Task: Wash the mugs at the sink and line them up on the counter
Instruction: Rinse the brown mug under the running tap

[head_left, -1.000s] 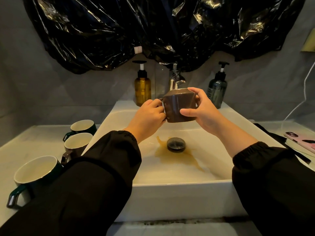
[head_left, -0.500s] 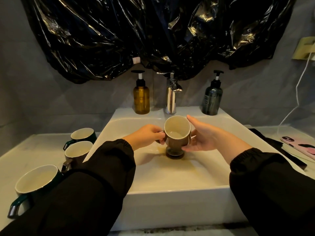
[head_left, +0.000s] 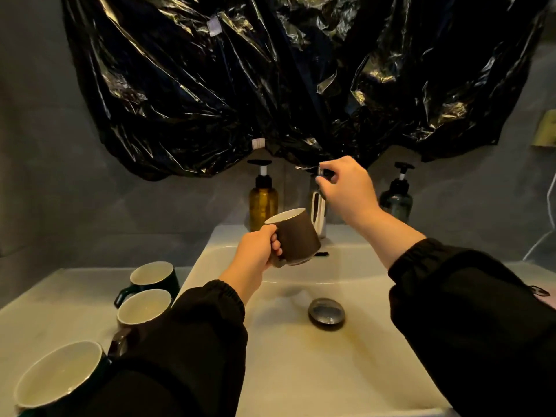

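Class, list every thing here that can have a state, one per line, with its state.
Brown mug: held by its handle in left hand, tilted, over the sink.
Faucet: right hand grips its lever; no water visible.
Counter mugs: three, upright, left of sink.
Sink: brown stain near drain.

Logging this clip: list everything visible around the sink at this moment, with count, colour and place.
held mug: one, brown, tilted above the sink
counter mugs: three, two dark green, one brown between them, upright left of the sink
sink: one, white, centre, brownish stain inside
drain stopper: one, dark, sink floor
faucet: one, chrome, behind the sink
pump bottles: two, amber left of the faucet, dark grey right
plastic sheet: one, black, on the wall
left hand: grips the held mug's handle
right hand: pinches the faucet's lever
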Action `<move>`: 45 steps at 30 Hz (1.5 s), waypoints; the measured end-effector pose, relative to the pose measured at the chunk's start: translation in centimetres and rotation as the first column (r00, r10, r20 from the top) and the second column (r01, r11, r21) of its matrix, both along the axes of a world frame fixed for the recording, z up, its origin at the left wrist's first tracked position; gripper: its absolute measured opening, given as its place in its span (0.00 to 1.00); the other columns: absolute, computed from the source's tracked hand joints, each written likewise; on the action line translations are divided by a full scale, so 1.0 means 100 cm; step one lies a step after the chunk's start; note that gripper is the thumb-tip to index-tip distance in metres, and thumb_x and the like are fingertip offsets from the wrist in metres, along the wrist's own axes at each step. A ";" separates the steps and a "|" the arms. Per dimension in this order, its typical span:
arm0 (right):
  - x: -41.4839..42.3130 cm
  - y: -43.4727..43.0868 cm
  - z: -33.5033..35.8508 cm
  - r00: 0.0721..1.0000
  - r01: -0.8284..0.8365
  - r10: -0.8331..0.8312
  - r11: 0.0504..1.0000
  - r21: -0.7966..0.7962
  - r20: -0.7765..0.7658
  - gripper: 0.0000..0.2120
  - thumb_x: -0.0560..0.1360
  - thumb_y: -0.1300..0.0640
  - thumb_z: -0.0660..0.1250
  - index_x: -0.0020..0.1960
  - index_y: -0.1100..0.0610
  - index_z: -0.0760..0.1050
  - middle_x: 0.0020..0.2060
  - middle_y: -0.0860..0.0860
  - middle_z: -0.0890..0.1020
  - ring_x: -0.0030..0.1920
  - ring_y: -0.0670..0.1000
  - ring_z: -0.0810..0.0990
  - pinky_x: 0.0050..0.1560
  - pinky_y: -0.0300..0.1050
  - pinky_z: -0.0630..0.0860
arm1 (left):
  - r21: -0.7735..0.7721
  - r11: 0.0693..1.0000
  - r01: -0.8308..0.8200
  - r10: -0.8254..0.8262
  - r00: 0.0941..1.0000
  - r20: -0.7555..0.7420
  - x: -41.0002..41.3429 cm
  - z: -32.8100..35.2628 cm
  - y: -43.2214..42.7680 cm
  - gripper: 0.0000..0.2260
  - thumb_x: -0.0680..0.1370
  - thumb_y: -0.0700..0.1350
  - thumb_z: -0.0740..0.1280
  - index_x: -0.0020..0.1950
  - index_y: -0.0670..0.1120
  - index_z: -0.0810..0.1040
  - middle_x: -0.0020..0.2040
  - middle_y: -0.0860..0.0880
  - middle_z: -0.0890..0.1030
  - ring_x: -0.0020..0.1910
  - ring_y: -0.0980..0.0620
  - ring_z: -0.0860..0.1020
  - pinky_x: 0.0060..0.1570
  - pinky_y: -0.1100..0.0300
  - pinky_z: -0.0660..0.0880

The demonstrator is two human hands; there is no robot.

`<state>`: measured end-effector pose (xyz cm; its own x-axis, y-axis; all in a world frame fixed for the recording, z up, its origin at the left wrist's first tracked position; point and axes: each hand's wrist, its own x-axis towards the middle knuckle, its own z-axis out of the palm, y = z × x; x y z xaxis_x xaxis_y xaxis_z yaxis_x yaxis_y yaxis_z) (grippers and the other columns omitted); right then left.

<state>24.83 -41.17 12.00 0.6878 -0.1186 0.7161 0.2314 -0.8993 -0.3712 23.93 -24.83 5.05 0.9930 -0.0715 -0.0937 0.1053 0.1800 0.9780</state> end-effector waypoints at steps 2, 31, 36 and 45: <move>0.016 0.008 0.005 0.999 0.012 -0.015 0.994 -0.109 -0.029 0.19 0.77 0.54 0.66 0.68 0.54 0.73 0.62 0.52 0.73 0.57 0.53 0.76 0.55 0.45 0.72 | 0.009 0.999 -0.037 0.037 0.999 -0.009 0.004 0.000 0.006 0.15 0.81 0.45 0.58 0.34 0.45 0.69 0.28 0.48 0.70 0.30 0.52 0.69 0.40 0.56 0.71; 0.051 0.018 0.031 0.993 0.022 -0.015 0.998 -0.060 0.114 0.07 0.76 0.62 0.67 0.48 0.64 0.82 0.47 0.56 0.81 0.51 0.57 0.80 0.53 0.49 0.77 | 0.041 0.994 -0.104 0.106 0.994 -0.040 0.012 -0.002 0.012 0.15 0.82 0.46 0.57 0.36 0.44 0.70 0.31 0.46 0.71 0.31 0.52 0.69 0.38 0.58 0.72; 0.053 0.016 0.033 0.992 0.031 -0.023 0.998 -0.059 0.121 0.07 0.76 0.60 0.67 0.47 0.62 0.82 0.46 0.55 0.81 0.51 0.55 0.79 0.51 0.47 0.76 | 0.047 0.993 -0.109 0.110 0.993 -0.031 0.013 -0.002 0.012 0.15 0.82 0.46 0.57 0.36 0.45 0.70 0.31 0.47 0.71 0.31 0.52 0.69 0.38 0.58 0.72; 0.056 0.015 0.035 0.992 0.040 -0.034 0.998 -0.040 0.124 0.06 0.76 0.61 0.68 0.46 0.61 0.82 0.46 0.55 0.81 0.50 0.55 0.80 0.51 0.47 0.77 | 0.042 0.993 -0.115 0.116 0.993 -0.026 0.013 -0.003 0.013 0.15 0.82 0.46 0.57 0.36 0.45 0.71 0.31 0.47 0.71 0.31 0.52 0.70 0.37 0.59 0.72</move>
